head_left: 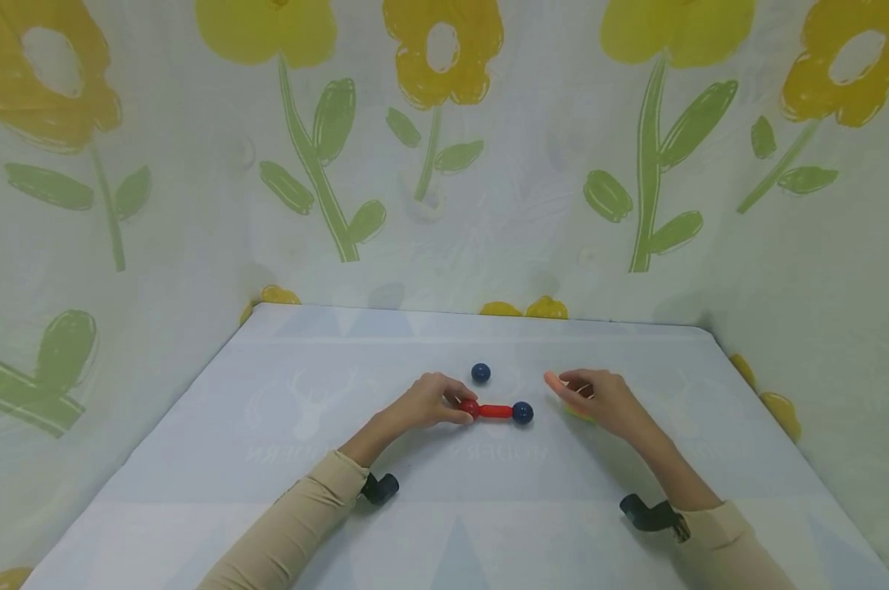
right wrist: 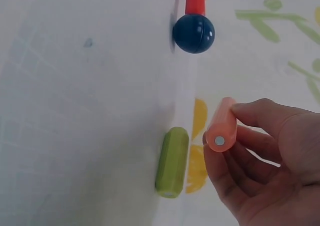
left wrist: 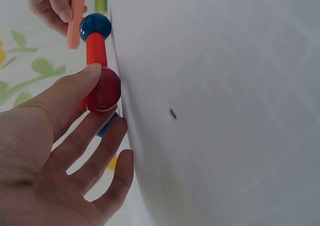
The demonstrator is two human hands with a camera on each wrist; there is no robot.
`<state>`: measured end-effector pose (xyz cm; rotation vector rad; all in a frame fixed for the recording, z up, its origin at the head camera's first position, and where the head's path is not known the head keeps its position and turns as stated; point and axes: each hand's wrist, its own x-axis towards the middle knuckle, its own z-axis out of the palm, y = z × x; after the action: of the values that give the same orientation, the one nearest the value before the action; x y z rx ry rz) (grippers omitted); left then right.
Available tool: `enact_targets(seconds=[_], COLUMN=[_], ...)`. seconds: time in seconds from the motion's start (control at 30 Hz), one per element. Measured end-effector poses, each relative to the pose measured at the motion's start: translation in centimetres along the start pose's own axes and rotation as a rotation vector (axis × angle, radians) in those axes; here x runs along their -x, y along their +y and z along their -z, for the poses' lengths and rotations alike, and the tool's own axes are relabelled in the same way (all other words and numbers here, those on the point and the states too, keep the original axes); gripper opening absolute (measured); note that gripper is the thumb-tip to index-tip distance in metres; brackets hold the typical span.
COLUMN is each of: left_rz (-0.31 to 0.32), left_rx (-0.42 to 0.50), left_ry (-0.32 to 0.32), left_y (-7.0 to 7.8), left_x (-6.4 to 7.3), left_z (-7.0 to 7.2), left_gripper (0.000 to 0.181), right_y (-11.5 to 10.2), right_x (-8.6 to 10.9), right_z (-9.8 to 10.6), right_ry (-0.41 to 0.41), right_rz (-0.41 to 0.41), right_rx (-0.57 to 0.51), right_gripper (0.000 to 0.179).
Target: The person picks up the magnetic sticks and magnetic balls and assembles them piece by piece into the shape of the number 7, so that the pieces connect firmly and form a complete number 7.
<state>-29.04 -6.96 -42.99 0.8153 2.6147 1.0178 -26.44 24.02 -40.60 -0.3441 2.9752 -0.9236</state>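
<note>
My left hand (head_left: pixel 431 401) pinches a red ball (left wrist: pixel 106 89) between thumb and fingers. That ball sits at one end of a red rod (head_left: pixel 496 411), and a dark blue ball (head_left: pixel 522 413) is on the rod's other end. To the right, my right hand (head_left: pixel 612 403) grips a salmon-orange rod (right wrist: pixel 225 123) just off the blue end; a small grey disc shows in its end face. A green rod (right wrist: pixel 172 163) lies on the table by the right hand, mostly hidden in the head view. Behind the joined pieces rests a loose blue ball (head_left: pixel 481 374).
The white table (head_left: pixel 444 483) has faint printed triangles and deer heads. A curtain (head_left: pixel 503 213) with yellow flowers stands behind it and at both sides. Black bands with stubby mounts (head_left: pixel 646 514) are on both wrists.
</note>
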Motion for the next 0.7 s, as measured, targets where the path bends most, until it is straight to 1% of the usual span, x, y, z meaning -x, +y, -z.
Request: enact_targets(seconds=[0.2,0.53,0.7], left_rz=[-0.001,-0.001,0.001], left_rx=[-0.008,0.005,0.005], left_ry=[0.005,0.007,0.005], left_y=[0.10,0.28,0.27], left_x=[0.01,0.12,0.13], left_z=[-0.01,0.07,0.05], left_gripper=[0.034,0.034,0.033], right_y=[0.08,-0.11,-0.18], right_x=[0.16,0.42,0.66], right_z=[-0.38,-0.53,-0.61], right_ry=[-0.016,-0.029,-0.037], right_rz=[-0.026,0.021,0.019], right_rx=[-0.009,-0.035,-0.043], right_gripper=[0.037,0.034,0.035])
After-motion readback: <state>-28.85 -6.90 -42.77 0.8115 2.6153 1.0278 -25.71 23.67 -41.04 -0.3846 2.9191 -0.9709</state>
